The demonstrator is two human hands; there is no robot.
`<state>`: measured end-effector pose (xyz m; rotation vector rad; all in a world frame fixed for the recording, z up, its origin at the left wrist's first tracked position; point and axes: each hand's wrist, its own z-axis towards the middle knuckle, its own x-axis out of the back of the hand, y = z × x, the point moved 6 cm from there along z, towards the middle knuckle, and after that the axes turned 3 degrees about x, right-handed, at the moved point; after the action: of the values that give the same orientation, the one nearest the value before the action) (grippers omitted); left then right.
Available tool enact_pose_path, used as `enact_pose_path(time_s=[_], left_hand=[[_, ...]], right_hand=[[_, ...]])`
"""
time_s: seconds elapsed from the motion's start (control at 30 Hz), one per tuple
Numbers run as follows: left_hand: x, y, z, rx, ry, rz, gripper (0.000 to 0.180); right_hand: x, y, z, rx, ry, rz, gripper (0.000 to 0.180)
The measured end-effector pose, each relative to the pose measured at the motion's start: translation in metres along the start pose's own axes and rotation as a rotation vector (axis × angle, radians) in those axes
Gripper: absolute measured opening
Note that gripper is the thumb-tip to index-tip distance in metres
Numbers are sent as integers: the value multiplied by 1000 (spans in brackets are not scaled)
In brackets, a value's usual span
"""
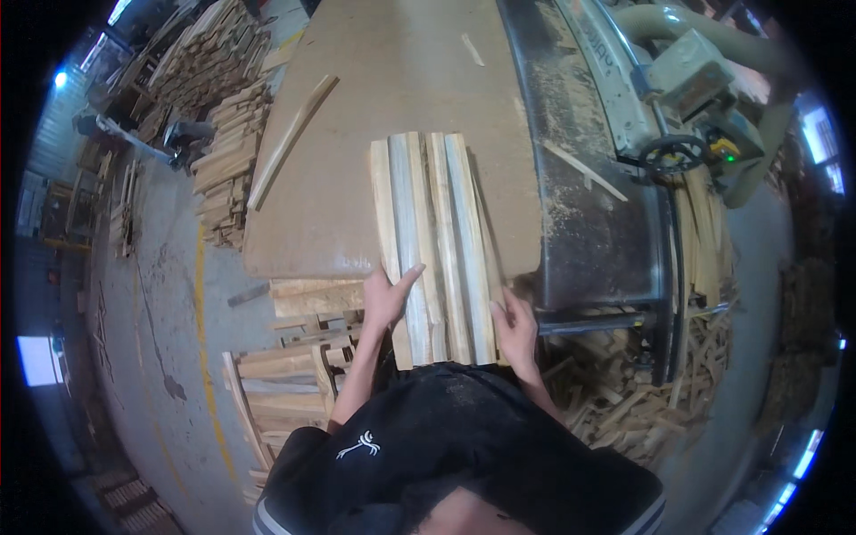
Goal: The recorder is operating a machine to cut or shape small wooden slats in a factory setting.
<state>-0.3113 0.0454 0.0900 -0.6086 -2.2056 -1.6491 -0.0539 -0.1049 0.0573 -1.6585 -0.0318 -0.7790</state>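
Observation:
A side-by-side bundle of several long wooden strips (431, 223) lies lengthwise in front of me, its far part over the brown work table and its near end close to my black shirt. My left hand (385, 299) grips the bundle's left side, with the thumb laid over the top. On the opposite side, my right hand (514, 328) is curled round the right edge, its fingertips partly hidden by the wood. Pale, rough edges and greyish faces alternate across the strips.
The table top (392, 53) bears a loose strip (292, 143) at left. At right stands a woodworking machine (687, 98) with a handwheel (673, 154) beside a dusty dark bed (597, 250). Stacked boards (234, 160), a wooden rack (281, 392) and an offcut heap (633, 392) surround me.

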Motion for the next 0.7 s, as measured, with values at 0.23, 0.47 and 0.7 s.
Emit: enact_pose_path(time_s=[0.23,0.47,0.7], left_hand=[[-19,26,71,-83,-30,-55,67],[-48,64,103,-111,-96,-17,71],[-58,106,80,-528,408,507,74]], right_hand=[[10,-48,41,267,108,-156,70],[49,-5,92,150,101,-94,54],[78,17,87,-82,105,60,51]])
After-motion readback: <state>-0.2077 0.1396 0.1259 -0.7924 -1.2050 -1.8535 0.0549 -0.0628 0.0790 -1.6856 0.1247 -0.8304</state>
